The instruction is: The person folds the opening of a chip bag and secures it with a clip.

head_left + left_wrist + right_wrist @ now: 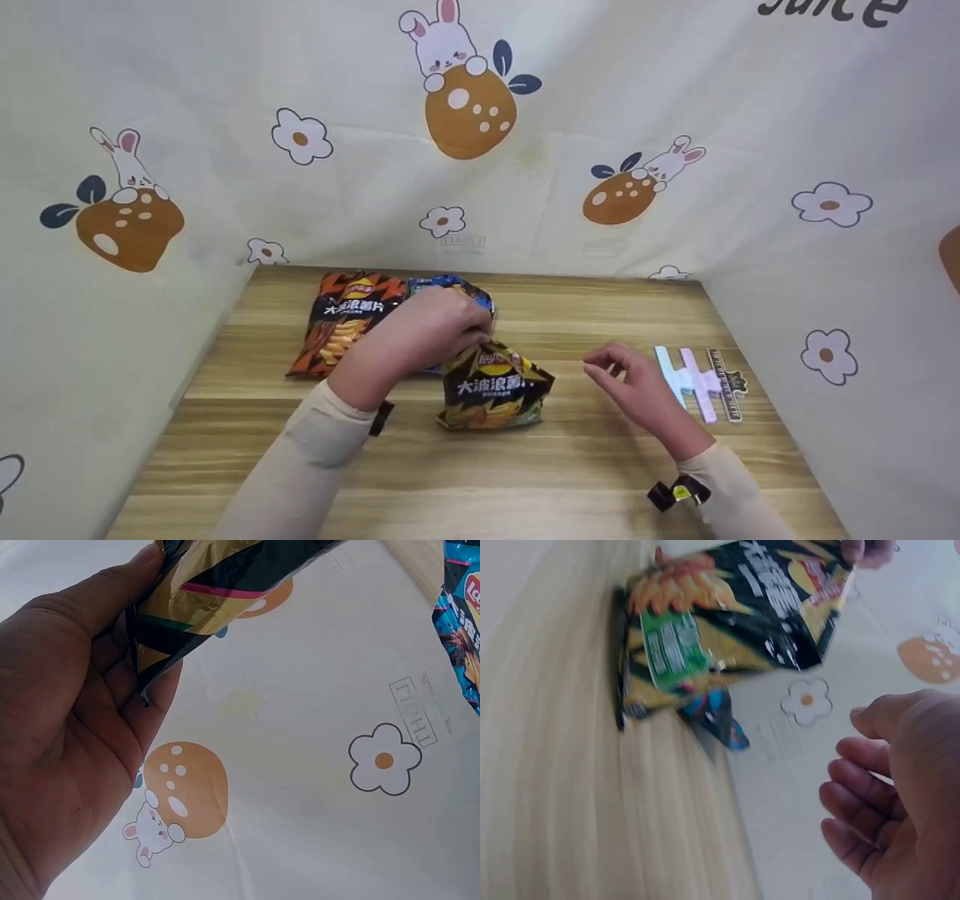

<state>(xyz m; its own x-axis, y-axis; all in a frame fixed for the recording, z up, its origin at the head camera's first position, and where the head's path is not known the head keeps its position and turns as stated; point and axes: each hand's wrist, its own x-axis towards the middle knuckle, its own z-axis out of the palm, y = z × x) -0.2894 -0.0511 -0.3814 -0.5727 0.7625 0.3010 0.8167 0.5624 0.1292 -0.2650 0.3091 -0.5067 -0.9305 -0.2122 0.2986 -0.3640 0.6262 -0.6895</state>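
My left hand (442, 326) pinches the top corner of a black and yellow bag of potato chips (491, 397). The bag leans upright, its lower edge down at the wooden table and its printed front toward the head camera. In the left wrist view, the bag's folded upper part (217, 596) runs between the thumb and the curled fingers. To the right of the bag, apart from it, my right hand (637, 386) hovers with relaxed, slightly bent fingers and nothing in them. The right wrist view shows that hand (900, 795) facing the bag.
An orange-red chip bag (341, 322) lies at the back left of the table (600, 457). Beside it is a blue chip bag (481, 295), partly hidden by my left hand. On the right lie a light blue clip (667, 367), a lilac clip (697, 382) and a dark ruler-like clip (724, 382).
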